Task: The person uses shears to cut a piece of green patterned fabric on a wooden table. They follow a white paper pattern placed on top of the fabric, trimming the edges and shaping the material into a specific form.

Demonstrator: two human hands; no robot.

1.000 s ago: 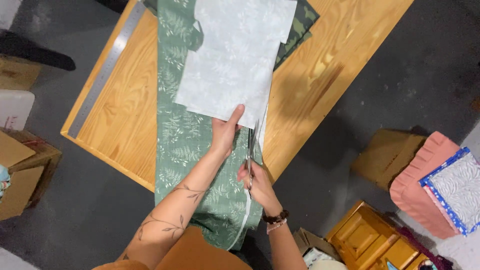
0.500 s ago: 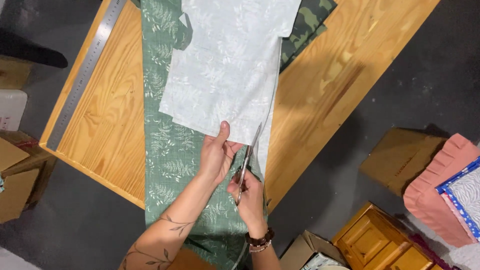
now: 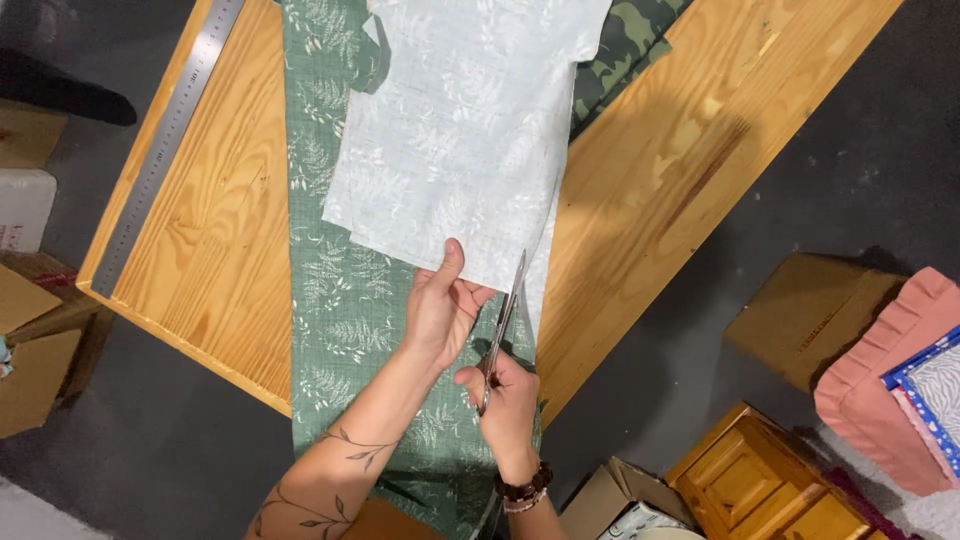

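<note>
Right hand (image 3: 507, 400) clenched around the handles of a pair of scissors (image 3: 503, 322), blades angled up along the right edge of the pale cut piece (image 3: 465, 140). Left hand (image 3: 441, 308) just left of the scissors, thumb on top of the pale piece's lower edge and fingers curled beneath, pinching it. Pale piece: light grey-green cloth with faint white fern sprigs, cut to a garment-like outline with a notch at its upper left, lying flat. Beneath it, a long strip of darker green fern-print fabric (image 3: 335, 300), running down the wooden table (image 3: 220, 250) and hanging over its near edge. Above and right of the scissors, a corner of camouflage cloth (image 3: 625, 40). Far left of the scissors, a steel ruler (image 3: 160, 150) along the table's edge.
</note>
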